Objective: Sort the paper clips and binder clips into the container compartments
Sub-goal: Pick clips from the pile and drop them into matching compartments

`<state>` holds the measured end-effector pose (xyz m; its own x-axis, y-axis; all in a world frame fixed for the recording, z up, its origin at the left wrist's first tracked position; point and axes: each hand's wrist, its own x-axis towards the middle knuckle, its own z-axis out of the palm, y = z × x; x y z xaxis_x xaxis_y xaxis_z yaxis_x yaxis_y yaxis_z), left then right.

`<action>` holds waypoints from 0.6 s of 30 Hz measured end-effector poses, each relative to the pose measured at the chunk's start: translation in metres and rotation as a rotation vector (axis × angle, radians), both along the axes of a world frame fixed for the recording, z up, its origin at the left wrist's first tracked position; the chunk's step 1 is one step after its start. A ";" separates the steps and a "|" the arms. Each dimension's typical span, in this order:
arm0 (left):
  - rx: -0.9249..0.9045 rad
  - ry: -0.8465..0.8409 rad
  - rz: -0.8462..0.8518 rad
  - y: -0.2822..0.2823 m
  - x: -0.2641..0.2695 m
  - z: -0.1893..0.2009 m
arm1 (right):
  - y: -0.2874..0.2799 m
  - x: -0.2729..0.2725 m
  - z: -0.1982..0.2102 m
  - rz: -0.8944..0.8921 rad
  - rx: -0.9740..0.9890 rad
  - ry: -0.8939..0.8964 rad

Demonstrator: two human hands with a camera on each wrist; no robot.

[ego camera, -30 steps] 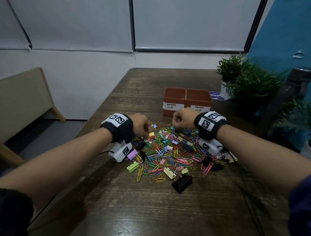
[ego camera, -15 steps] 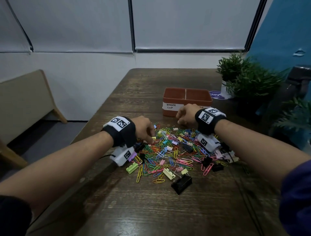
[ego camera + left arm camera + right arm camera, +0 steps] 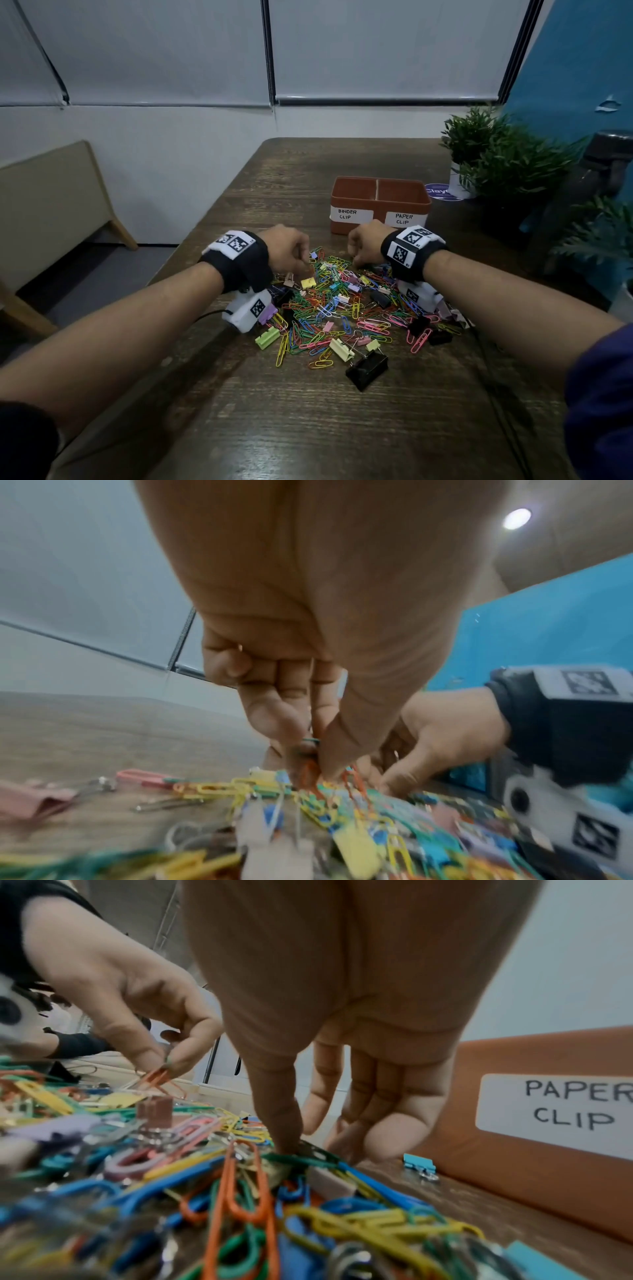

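- We are pinching an orange paper clip (image 3: 159, 1079) between thumb and forefinger of our left hand (image 3: 286, 248), at the far left edge of the pile (image 3: 346, 308); the clip's lower end is hanging down among the other clips.
- We are reaching our right hand (image 3: 364, 243) down into the far right edge of the pile, thumb and fingers bent toward each other around a green paper clip (image 3: 301, 1158); the thumb tip is touching it, but we cannot tell whether we are actually gripping it.
- The mixed paper clips and binder clips are lying in a loose heap on the wooden table (image 3: 308, 428), between our two forearms.
- A large black binder clip (image 3: 366, 370) is sitting at the near edge of the heap, a green binder clip (image 3: 267, 338) at its near left.
- The brown container (image 3: 380, 205) is standing just beyond our hands, its left compartment labelled BINDER CLIP and its right one PAPER CLIP.
- Potted plants (image 3: 496, 154) are standing at the far right of the table.
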<state>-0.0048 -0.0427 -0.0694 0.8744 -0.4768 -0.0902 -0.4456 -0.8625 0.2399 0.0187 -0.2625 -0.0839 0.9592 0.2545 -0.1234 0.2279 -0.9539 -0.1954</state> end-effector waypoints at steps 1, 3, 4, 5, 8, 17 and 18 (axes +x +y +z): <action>-0.013 -0.013 0.032 0.004 0.002 0.004 | -0.001 0.000 0.000 -0.005 0.019 -0.022; -0.007 -0.023 0.085 0.013 0.005 0.010 | -0.003 0.002 0.003 -0.044 0.085 -0.085; 0.005 -0.001 0.109 0.018 0.005 0.011 | -0.004 0.005 0.005 -0.070 0.109 -0.122; 0.022 0.037 0.127 0.021 0.004 0.011 | -0.006 0.008 0.007 -0.091 0.116 -0.153; 0.089 0.116 0.115 0.022 -0.001 0.006 | -0.010 0.015 0.009 -0.124 0.087 -0.182; 0.156 0.001 -0.005 -0.015 -0.009 -0.006 | 0.012 -0.003 0.005 0.061 0.163 -0.059; 0.179 0.012 0.000 -0.019 -0.009 -0.005 | 0.018 -0.006 0.004 0.089 0.154 -0.013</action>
